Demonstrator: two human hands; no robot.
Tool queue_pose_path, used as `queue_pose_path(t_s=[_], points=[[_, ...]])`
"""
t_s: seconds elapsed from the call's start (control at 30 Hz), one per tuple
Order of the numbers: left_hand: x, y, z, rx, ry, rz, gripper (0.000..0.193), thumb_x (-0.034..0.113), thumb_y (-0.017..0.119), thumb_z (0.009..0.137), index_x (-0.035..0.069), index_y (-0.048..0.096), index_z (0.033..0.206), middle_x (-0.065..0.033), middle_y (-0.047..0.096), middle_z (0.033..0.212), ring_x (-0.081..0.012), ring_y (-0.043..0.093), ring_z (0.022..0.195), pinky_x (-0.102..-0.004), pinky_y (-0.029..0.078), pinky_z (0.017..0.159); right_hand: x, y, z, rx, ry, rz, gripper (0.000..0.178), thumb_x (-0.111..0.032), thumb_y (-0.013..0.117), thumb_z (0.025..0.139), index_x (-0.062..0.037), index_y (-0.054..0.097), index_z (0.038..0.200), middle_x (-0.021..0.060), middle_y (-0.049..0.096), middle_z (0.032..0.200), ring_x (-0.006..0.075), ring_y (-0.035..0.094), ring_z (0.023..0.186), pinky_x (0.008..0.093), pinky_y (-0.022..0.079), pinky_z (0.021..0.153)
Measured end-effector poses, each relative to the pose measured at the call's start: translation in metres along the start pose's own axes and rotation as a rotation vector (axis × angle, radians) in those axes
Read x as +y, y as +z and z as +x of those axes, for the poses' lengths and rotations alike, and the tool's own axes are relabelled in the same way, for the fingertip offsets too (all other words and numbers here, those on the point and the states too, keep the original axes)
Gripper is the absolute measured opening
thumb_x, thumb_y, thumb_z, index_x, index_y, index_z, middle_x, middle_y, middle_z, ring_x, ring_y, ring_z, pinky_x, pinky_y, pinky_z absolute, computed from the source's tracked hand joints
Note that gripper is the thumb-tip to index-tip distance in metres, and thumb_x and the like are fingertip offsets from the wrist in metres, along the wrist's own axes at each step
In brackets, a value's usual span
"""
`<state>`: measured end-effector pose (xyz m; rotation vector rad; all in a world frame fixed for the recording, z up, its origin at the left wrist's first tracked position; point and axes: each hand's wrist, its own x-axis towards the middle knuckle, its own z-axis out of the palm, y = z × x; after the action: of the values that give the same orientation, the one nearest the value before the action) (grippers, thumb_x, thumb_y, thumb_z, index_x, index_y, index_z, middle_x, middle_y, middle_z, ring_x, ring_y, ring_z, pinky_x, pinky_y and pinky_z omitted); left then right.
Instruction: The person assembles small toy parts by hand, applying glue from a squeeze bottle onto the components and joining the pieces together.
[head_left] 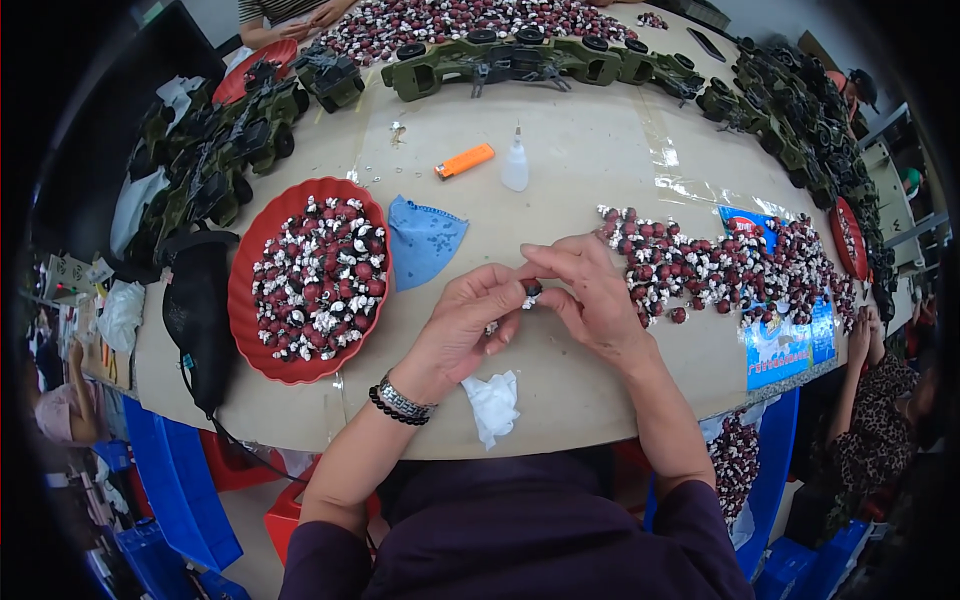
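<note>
Over the middle of the table, my left hand [462, 318] and my right hand [592, 292] meet at the fingertips around a small dark red, black and white figure piece [531, 289]. Fingers of both hands are closed on it and partly hide it. A bit of white also shows between the lower fingers of my left hand. To the left stands a red scalloped tray [243, 330] filled with similar red, black and white pieces [318, 280]. Right of my right hand, a loose spread of such pieces [690, 265] covers the tabletop. A crumpled white tissue [492, 408] lies below my hands.
Beyond my hands are a white squeeze bottle [515, 165], an orange lighter [465, 161] and a blue cloth [422, 240]. Green toy vehicles [500, 62] line the far side and both flanks. A black pouch [197, 310] sits left. Other people work around the table.
</note>
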<state>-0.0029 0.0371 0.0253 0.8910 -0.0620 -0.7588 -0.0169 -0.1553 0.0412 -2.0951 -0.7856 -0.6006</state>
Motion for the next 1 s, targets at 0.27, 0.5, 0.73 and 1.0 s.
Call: queue_pose_path(t_s=[0.27,0.5,0.73,1.0], points=[[0.002,0.006,-0.001,-0.045,0.013,-0.047,0.030,0.021,0.058,0.097,0.001,0.058,0.119,-0.0007,0.060,0.094,-0.0059,0.050,0.062,-0.0179,0.034,0.045,-0.004,0.000,0.000,0.042,0.140,0.133,0.042,-0.005,0.072,0.077,-0.0046,0.060,0.117,0.0063,0.067,0.104,0.0245,0.057,0.096,0.0339,0.046,0.082],[0.004,0.007,-0.002,-0.022,-0.027,-0.034,0.030,0.022,0.059,0.097,0.002,0.059,0.119,0.0004,0.059,0.089,-0.0044,0.047,0.061,-0.0175,0.032,0.045,0.001,0.001,0.001,-0.021,0.105,0.083,0.027,-0.019,0.071,0.081,-0.0050,0.064,0.102,0.0087,0.062,0.107,0.0263,0.055,0.094,0.0368,0.045,0.084],[-0.001,0.004,-0.002,-0.049,-0.044,-0.077,0.022,0.026,0.056,0.098,0.005,0.059,0.104,0.0007,0.058,0.085,-0.0031,0.045,0.057,-0.0174,0.029,0.043,-0.001,0.001,0.002,-0.030,0.090,0.102,0.031,-0.027,0.070,0.082,-0.0043,0.065,0.103,0.0097,0.061,0.105,0.0264,0.055,0.095,0.0364,0.044,0.084],[-0.005,0.000,0.000,-0.060,-0.056,-0.051,0.028,0.029,0.052,0.100,0.003,0.061,0.103,-0.0019,0.057,0.075,-0.0055,0.045,0.052,-0.0185,0.030,0.039,-0.001,-0.004,0.003,-0.047,0.102,0.077,0.021,-0.009,0.067,0.082,-0.0025,0.063,0.102,0.0122,0.062,0.103,0.0322,0.057,0.098,0.0399,0.046,0.085]])
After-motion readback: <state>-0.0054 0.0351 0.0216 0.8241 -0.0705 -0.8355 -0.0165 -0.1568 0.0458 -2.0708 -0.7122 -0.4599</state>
